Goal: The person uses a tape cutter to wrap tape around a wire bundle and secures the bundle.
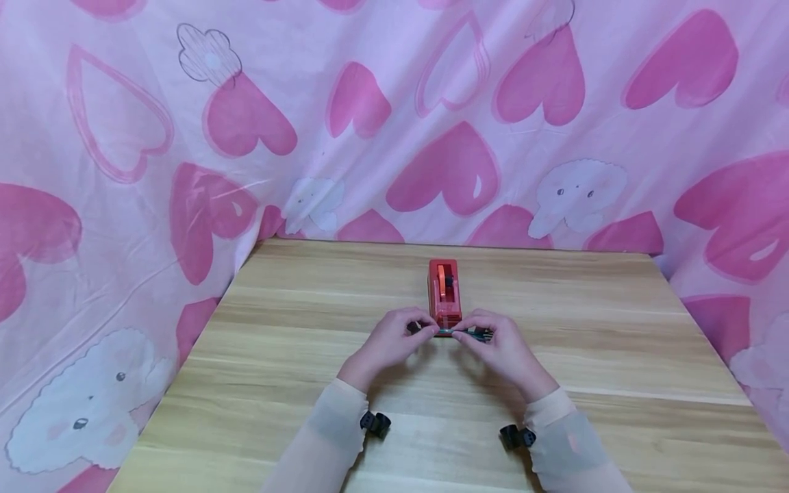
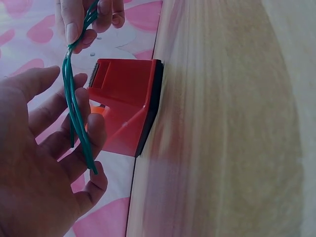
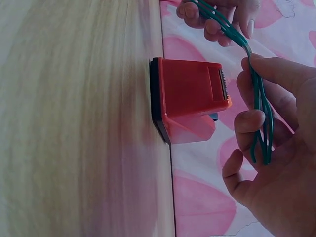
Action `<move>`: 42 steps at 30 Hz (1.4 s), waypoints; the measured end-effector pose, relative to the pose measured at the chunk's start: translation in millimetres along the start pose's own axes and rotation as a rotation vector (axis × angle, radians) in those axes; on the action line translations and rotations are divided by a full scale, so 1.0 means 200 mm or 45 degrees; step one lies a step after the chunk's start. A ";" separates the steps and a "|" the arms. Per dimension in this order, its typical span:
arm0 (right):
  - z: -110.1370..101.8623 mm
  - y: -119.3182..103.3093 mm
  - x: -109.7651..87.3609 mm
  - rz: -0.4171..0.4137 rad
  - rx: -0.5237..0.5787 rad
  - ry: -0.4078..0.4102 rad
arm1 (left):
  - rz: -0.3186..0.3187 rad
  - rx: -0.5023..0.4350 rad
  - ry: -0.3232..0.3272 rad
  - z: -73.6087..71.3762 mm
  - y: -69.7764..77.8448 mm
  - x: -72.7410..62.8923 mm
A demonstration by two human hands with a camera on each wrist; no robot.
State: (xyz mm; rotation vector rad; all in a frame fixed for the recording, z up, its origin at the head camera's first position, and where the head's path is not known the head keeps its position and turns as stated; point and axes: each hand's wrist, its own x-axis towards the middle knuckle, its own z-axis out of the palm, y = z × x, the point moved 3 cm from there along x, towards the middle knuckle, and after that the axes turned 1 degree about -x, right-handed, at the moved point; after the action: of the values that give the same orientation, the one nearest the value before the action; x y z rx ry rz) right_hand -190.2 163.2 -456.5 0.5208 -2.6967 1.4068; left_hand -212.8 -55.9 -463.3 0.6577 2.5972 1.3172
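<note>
Both hands hold a bundle of thin green wires (image 2: 76,111), its middle in front of a red tape dispenser (image 1: 435,291). A shiny, clear band, like tape, shows at the bundle's middle. My left hand (image 1: 391,339) has its thumb and index finger at one side of that middle, the wire between them; its other fingers lie loosely bent under the strands. On the other side my right hand (image 3: 276,113) pinches the bundle between thumb and index finger, wire ends lying over its palm. The dispenser's toothed cutter (image 3: 223,84) faces the hands.
The wood-grained table (image 1: 296,287) extends around the hands. A pink cloth with hearts (image 1: 444,168) hangs behind it and at both sides. An orange tape roll (image 1: 441,281) sits inside the dispenser. Black wrist cameras (image 1: 374,424) are strapped over the sleeves.
</note>
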 end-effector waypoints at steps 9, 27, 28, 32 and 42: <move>0.00 0.00 0.00 -0.034 -0.017 0.001 | -0.001 -0.007 -0.027 0.01 -0.01 0.01; -0.01 -0.01 -0.01 -0.074 -0.078 0.005 | 0.084 -0.002 -0.062 0.01 0.01 0.01; -0.01 -0.01 -0.01 -0.078 -0.076 0.005 | 0.085 0.000 -0.062 0.01 0.02 0.01; -0.01 0.00 -0.01 -0.077 -0.062 0.002 | 0.089 0.010 -0.061 0.00 0.02 0.01; -0.03 0.02 -0.01 -0.019 -0.014 -0.020 | 0.129 0.003 -0.037 -0.01 0.04 0.01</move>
State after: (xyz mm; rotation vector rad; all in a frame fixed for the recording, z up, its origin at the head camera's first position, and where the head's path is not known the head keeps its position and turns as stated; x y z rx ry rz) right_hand -191.0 170.7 -456.6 0.5523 -2.7053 1.3888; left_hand -213.4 -51.4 -455.1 0.8128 2.5738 1.3227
